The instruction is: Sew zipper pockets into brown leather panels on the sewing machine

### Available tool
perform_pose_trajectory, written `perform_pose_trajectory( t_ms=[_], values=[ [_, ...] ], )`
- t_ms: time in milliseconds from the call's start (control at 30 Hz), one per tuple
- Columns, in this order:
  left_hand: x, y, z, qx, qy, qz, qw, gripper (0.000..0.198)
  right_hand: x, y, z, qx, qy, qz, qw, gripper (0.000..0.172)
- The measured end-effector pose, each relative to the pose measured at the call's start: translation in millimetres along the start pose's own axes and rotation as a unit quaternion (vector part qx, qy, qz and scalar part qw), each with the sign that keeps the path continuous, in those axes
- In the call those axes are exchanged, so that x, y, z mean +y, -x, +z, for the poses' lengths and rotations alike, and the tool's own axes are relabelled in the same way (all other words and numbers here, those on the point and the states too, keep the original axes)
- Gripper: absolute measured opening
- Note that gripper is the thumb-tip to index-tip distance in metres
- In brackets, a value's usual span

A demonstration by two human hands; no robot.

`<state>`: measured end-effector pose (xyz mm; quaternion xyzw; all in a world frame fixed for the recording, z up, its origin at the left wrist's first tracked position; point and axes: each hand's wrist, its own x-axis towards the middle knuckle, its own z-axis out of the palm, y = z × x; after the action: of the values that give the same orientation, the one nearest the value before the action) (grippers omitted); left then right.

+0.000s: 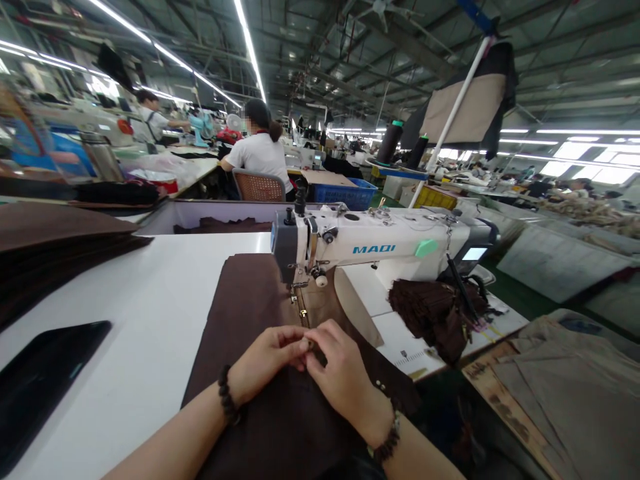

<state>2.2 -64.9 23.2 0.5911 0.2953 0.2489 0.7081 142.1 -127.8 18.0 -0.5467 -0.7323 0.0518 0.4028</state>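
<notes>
My left hand [275,353] and my right hand [340,370] meet over dark brown fabric [240,313], just in front of the sewing machine [375,243]. Thumbs and fingers of both are pinched together at a tiny item, mostly hidden by the fingertips. The fabric lies on the white table and runs under the machine's needle area. By the presser foot [294,298] a small gold-coloured metal piece [303,313] shows on the fabric. Two small pale round bits [380,385] sit beside my right wrist.
A dark phone-like slab [50,380] lies at the left, below stacked brown pieces [60,240]. Bunched brown strips [425,307] rest right of the machine. Grey-brown cloth [575,393] is piled at the lower right. Ahead, a person [260,153] sits with their back to me.
</notes>
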Motion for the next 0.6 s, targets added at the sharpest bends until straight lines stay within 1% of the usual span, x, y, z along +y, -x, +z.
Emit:
perform_pose_trajectory(
  t_ms=[67, 100, 167, 200, 233, 267, 300, 333, 367, 400, 433, 467, 533, 600],
  values=[
    [0.5, 1.2, -0.4, -0.007, -0.039, -0.006, 0.999, 0.048, -4.7, 1.1, -1.4, -0.029, 0.028, -0.001, 0.999, 0.017],
    [0.6, 1.9, -1.1, -0.010, -0.049, -0.009, 0.999, 0.047, -6.6, -0.5, -5.5, -0.049, 0.025, -0.003, 0.999, 0.019],
    [0.1, 2.7, -3.4, -0.007, -0.056, -0.020, 0.998, 0.045, -6.8, -8.1, -23.0, -0.067, -0.021, -0.001, 0.998, 0.022],
    [-0.7, 2.6, -5.0, 0.001, -0.053, -0.027, 0.998, 0.044, -4.1, -13.7, -36.6, -0.050, -0.048, 0.001, 0.998, 0.020],
    [-1.8, 1.9, -6.7, 0.017, -0.049, -0.034, 0.998, 0.044, 0.9, -20.3, -53.3, -0.010, -0.069, 0.006, 0.998, 0.016],
    [-3.1, 0.8, -8.3, 0.030, -0.045, -0.040, 0.998, 0.044, 8.4, -27.7, -72.9, 0.054, -0.070, 0.012, 0.996, 0.009],
    [-4.6, -0.8, -9.8, 0.041, -0.042, -0.047, 0.997, 0.046, 18.1, -35.7, -94.6, 0.137, -0.050, 0.020, 0.989, 0.009],
    [-6.3, -2.6, -11.1, 0.050, -0.040, -0.051, 0.997, 0.048, 29.8, -44.2, -117.8, 0.218, -0.017, 0.034, 0.975, 0.013],
    [-8.2, -4.6, -12.2, 0.054, -0.040, -0.055, 0.996, 0.051, 42.9, -53.1, -141.3, 0.289, 0.020, 0.058, 0.955, 0.015],
    [-10.5, -6.7, -13.2, 0.056, -0.040, -0.057, 0.996, 0.053, 57.0, -62.4, -164.3, 0.348, 0.052, 0.085, 0.932, 0.017],
    [-13.4, -9.0, -14.3, 0.056, -0.040, -0.057, 0.996, 0.054, 71.4, -72.0, -185.8, 0.391, 0.074, 0.121, 0.910, 0.021],
    [-17.2, -11.5, -15.7, 0.055, -0.039, -0.057, 0.996, 0.054, 85.4, -81.5, -205.1, 0.405, 0.088, 0.137, 0.900, 0.025],
    [-27.3, -16.8, -19.2, 0.057, -0.036, -0.053, 0.996, 0.051, 110.3, -99.3, -235.2, 0.403, 0.104, 0.161, 0.895, 0.028],
    [-39.2, -22.7, -23.4, 0.062, -0.033, -0.051, 0.996, 0.046, 129.6, -114.0, -253.1, 0.374, 0.112, 0.189, 0.901, 0.031]
  ],
)
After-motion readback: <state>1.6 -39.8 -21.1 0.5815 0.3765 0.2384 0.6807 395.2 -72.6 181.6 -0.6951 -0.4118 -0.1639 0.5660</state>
